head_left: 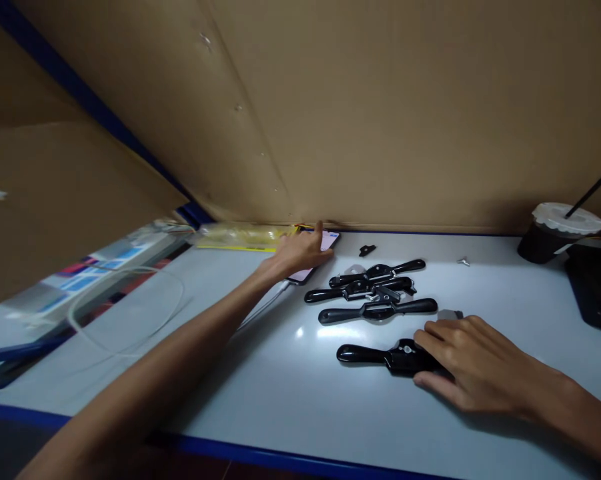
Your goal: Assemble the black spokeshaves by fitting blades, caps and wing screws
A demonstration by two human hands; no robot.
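Observation:
My right hand is closed around the right handle of a black spokeshave, which lies low over the white tabletop; that handle is hidden under my fingers. Stretched forward, my left hand is over a phone, thumb and a finger spread apart, covering part of its lit screen. Between the hands lie more black spokeshaves: one in front, one in the middle and one behind. A small black metal part and a silver wing-shaped screw sit beyond them.
A lidded dark drink cup with a straw stands at the back right, beside a black object. A yellow-edged clear plastic packet lies along the cardboard wall. A white cable loops across the table's left side.

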